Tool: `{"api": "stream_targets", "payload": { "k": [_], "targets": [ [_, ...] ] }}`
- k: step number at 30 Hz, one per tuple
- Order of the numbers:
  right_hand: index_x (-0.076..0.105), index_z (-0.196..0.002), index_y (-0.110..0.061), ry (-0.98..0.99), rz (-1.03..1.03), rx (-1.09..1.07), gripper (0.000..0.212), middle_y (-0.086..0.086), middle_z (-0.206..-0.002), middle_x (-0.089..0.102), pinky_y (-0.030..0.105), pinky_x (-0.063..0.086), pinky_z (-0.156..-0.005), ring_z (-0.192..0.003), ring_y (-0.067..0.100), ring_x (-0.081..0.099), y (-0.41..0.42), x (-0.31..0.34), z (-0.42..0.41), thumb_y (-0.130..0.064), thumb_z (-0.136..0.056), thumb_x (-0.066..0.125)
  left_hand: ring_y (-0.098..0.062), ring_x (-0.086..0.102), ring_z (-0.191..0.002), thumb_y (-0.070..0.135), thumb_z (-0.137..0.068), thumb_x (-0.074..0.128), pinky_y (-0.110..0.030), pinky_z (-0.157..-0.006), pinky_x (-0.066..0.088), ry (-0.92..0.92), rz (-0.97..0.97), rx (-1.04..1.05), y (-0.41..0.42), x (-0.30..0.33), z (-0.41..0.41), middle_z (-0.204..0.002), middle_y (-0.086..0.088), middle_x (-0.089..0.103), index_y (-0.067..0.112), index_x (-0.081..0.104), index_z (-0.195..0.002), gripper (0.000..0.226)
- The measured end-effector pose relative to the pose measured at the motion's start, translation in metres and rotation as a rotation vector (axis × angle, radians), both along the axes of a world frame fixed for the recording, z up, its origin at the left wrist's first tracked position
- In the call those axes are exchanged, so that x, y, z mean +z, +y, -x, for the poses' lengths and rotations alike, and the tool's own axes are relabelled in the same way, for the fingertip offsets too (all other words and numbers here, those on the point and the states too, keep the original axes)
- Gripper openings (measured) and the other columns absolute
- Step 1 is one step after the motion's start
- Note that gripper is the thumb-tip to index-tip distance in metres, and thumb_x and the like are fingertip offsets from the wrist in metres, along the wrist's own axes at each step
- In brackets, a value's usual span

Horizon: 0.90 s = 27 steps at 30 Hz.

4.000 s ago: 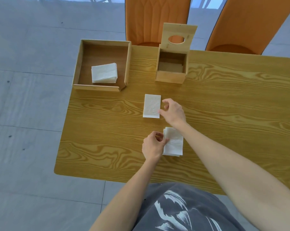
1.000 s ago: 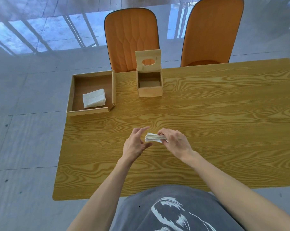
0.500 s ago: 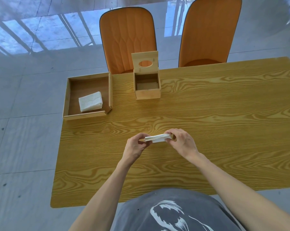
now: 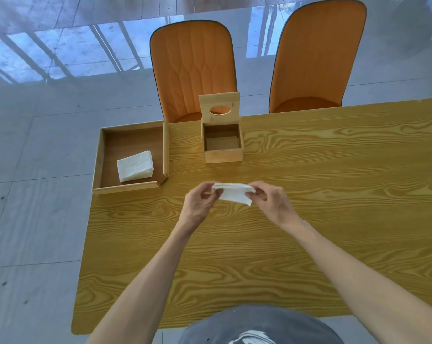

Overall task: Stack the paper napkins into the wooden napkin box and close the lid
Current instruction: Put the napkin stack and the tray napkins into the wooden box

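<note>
A small stack of white paper napkins (image 4: pixel 234 194) is held above the table's middle, pinched at its left end by my left hand (image 4: pixel 199 207) and at its right end by my right hand (image 4: pixel 272 203). The wooden napkin box (image 4: pixel 222 155) stands beyond my hands near the far edge. Its lid (image 4: pixel 219 105), with an oval hole, stands upright at the back, and the inside looks empty. A second stack of napkins (image 4: pixel 135 166) lies in the shallow wooden tray (image 4: pixel 103 155) at the far left corner.
The wood-grain table (image 4: pixel 309 182) stretches bare to the right. Two orange chairs (image 4: pixel 194 68) (image 4: pixel 314 58) stand behind the far edge. Grey tiled floor lies to the left of the table.
Four seconds ago napkins lay on the table under my hands. Since then my right hand gathered them, my left hand joined, and both now hold the stack slightly higher and tilted.
</note>
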State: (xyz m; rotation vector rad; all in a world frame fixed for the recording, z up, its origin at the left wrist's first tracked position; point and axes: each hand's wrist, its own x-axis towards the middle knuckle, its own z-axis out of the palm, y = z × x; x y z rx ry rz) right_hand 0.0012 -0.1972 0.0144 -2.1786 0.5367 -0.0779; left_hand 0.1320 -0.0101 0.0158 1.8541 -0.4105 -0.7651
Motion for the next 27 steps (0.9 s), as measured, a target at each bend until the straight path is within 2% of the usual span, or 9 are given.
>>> {"api": "stream_targets", "payload": {
  "k": [4, 8, 12, 15, 17, 20, 23, 25, 27],
  "targets": [
    [0.07, -0.116, -0.011, -0.123, 0.158, -0.042, 0.028, 0.005, -0.103, 0.076, 0.024, 0.055, -0.068, -0.08, 0.009, 0.067, -0.028, 0.028, -0.057, -0.027, -0.093, 0.066, -0.024, 0.07, -0.099, 0.029, -0.096, 0.065, -0.039, -0.077, 0.063, -0.105, 0.044, -0.007, -0.029, 0.027, -0.056, -0.11, -0.008, 0.072, 0.027, 0.064, -0.113, 0.018],
    [0.07, -0.114, -0.01, -0.23, 0.243, -0.093, 0.028, 0.008, -0.102, 0.076, 0.036, 0.061, -0.072, -0.082, 0.017, 0.071, -0.05, 0.045, -0.11, -0.028, -0.093, 0.066, -0.026, 0.071, -0.101, 0.029, -0.096, 0.064, -0.039, -0.078, 0.064, -0.11, 0.099, 0.03, -0.057, 0.049, -0.099, -0.112, -0.009, 0.071, 0.025, 0.062, -0.113, 0.018],
    [0.069, -0.115, -0.011, -0.187, 0.289, -0.102, 0.028, 0.006, -0.102, 0.076, 0.04, 0.061, -0.073, -0.083, 0.018, 0.072, -0.063, 0.036, -0.142, -0.028, -0.092, 0.067, -0.027, 0.07, -0.105, 0.03, -0.096, 0.064, -0.042, -0.081, 0.063, -0.095, 0.06, 0.059, -0.069, 0.045, -0.125, -0.116, -0.008, 0.07, 0.018, 0.062, -0.12, 0.027],
    [0.068, -0.118, -0.009, -0.129, 0.278, -0.113, 0.031, 0.009, -0.106, 0.076, 0.04, 0.061, -0.076, -0.086, 0.021, 0.072, -0.065, 0.025, -0.15, -0.026, -0.092, 0.067, -0.015, 0.069, -0.105, 0.03, -0.096, 0.065, -0.04, -0.084, 0.063, -0.072, 0.031, 0.069, -0.073, 0.036, -0.131, -0.122, -0.003, 0.068, 0.012, 0.063, -0.127, 0.036],
    [0.068, -0.12, -0.01, -0.087, 0.267, -0.113, 0.032, 0.008, -0.107, 0.076, 0.036, 0.059, -0.077, -0.088, 0.021, 0.072, -0.064, 0.018, -0.151, -0.028, -0.093, 0.066, -0.01, 0.069, -0.1, 0.032, -0.095, 0.065, -0.042, -0.083, 0.063, -0.07, -0.002, 0.082, -0.072, 0.028, -0.132, -0.113, 0.002, 0.071, 0.01, 0.065, -0.127, 0.038],
    [0.068, -0.121, -0.016, -0.033, 0.299, -0.111, 0.033, 0.007, -0.101, 0.076, 0.03, 0.05, -0.071, -0.09, 0.021, 0.068, -0.065, 0.01, -0.149, -0.034, -0.094, 0.064, -0.015, 0.072, -0.099, 0.039, -0.093, 0.067, -0.046, -0.082, 0.062, -0.104, -0.067, 0.095, -0.071, 0.021, -0.132, -0.107, 0.0, 0.074, 0.012, 0.069, -0.122, 0.04],
    [0.068, -0.121, -0.019, 0.011, 0.297, -0.071, 0.034, 0.006, -0.1, 0.075, 0.032, 0.051, -0.074, -0.091, 0.021, 0.066, -0.071, 0.008, -0.146, -0.038, -0.094, 0.063, -0.012, 0.068, -0.101, 0.043, -0.093, 0.066, -0.031, -0.085, 0.057, -0.184, -0.112, 0.065, -0.071, 0.02, -0.131, -0.106, 0.003, 0.072, 0.016, 0.07, -0.12, 0.039],
    [0.068, -0.121, -0.018, 0.039, 0.262, -0.036, 0.034, 0.004, -0.1, 0.075, 0.033, 0.053, -0.076, -0.091, 0.02, 0.067, -0.077, 0.009, -0.146, -0.039, -0.095, 0.062, -0.01, 0.065, -0.098, 0.044, -0.094, 0.063, -0.018, -0.079, 0.049, -0.225, -0.139, 0.058, -0.071, 0.021, -0.129, -0.103, 0.005, 0.071, 0.018, 0.068, -0.122, 0.038],
    [0.069, -0.117, -0.019, 0.037, 0.244, -0.033, 0.036, 0.002, -0.099, 0.074, 0.034, 0.054, -0.077, -0.091, 0.019, 0.066, -0.078, 0.01, -0.146, -0.046, -0.096, 0.056, -0.011, 0.064, -0.095, 0.045, -0.096, 0.06, -0.017, -0.074, 0.047, -0.256, -0.171, 0.063, -0.07, 0.019, -0.128, -0.102, 0.006, 0.07, 0.021, 0.067, -0.121, 0.035]
  ]
}}
